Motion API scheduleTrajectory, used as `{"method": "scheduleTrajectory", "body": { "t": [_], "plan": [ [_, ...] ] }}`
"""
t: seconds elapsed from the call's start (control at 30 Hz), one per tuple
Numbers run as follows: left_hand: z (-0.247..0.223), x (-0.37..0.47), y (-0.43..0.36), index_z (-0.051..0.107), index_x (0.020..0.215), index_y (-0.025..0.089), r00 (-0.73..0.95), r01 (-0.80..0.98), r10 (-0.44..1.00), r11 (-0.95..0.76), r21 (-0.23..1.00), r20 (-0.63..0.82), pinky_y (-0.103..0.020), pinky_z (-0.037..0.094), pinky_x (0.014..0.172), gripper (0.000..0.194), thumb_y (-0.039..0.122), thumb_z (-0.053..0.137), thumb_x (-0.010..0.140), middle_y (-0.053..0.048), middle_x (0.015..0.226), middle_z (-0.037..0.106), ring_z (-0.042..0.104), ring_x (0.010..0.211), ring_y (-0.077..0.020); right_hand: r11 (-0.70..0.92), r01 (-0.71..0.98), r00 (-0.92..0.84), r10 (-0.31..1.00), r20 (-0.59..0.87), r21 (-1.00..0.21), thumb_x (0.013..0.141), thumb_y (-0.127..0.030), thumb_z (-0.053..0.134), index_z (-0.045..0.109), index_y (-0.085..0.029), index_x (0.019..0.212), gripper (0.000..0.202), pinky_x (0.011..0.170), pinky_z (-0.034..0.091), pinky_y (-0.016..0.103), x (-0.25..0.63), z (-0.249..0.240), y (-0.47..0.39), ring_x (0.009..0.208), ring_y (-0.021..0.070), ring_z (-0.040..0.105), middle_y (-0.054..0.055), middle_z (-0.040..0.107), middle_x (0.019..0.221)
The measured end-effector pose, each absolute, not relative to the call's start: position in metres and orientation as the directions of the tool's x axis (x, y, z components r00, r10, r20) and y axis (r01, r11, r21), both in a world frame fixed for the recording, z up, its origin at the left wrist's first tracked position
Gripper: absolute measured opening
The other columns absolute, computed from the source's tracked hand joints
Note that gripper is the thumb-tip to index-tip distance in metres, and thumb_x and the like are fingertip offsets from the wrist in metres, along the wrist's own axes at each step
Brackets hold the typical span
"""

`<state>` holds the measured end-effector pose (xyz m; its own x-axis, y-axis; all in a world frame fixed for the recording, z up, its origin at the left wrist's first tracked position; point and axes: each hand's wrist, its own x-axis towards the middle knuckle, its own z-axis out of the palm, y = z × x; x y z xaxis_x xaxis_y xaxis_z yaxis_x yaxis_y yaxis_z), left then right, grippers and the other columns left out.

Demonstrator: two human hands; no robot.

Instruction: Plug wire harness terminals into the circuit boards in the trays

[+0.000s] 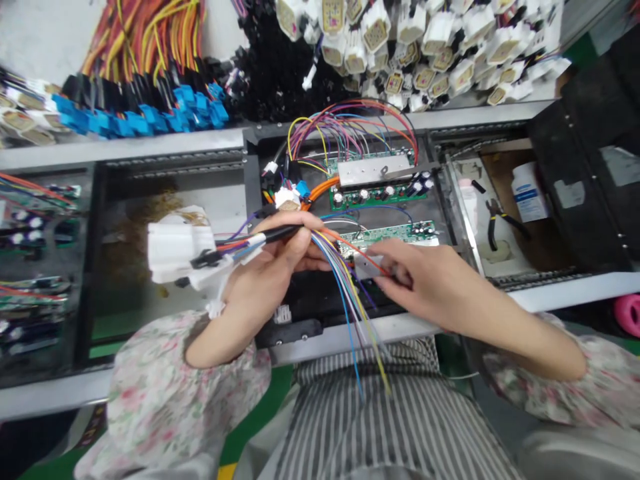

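Note:
My left hand (273, 267) is closed round a black-sleeved wire harness (280, 233), thumb on top. White connectors (177, 252) hang from the harness's left end, beside my wrist. Loose coloured wires (345, 280) fan out of the sleeve to the right and droop over the frame's front edge. My right hand (405, 277) pinches the end of a red-orange wire drawn out to the right; its fingertips are partly hidden. Behind the hands lies a green circuit board (325, 190) with a metal heatsink and many wires. A second board (395, 233) is partly covered by my right hand.
Blue-ended orange cables (150, 117) and a pile of white connectors (430, 47) lie beyond the back rail (465, 119). Pliers (495, 223) and a white bottle (527, 190) are at the right. More boards (35, 233) sit at the far left.

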<state>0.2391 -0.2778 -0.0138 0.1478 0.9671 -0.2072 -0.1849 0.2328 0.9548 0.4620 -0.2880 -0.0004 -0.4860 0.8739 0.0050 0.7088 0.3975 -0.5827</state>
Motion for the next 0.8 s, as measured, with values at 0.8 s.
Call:
{"method": "scheduleTrajectory", "body": {
  "t": [0.8],
  "plan": [
    [-0.014, 0.25, -0.293, 0.062, 0.096, 0.023, 0.07, -0.275, 0.928, 0.371, 0.887, -0.366, -0.026, 0.063, 0.065, 0.018, 0.031, 0.071, 0.082, 0.001, 0.084, 0.074, 0.073, 0.073, -0.0158, 0.003, 0.769, -0.02, 1.0, -0.02, -0.639, 0.078, -0.025, 0.067, 0.063, -0.022, 0.069, 0.01, 0.055, 0.046, 0.027, 0.542, -0.021, -0.276, 0.058, 0.0174, 0.064, 0.004, 0.071, 0.066]
  ]
}}
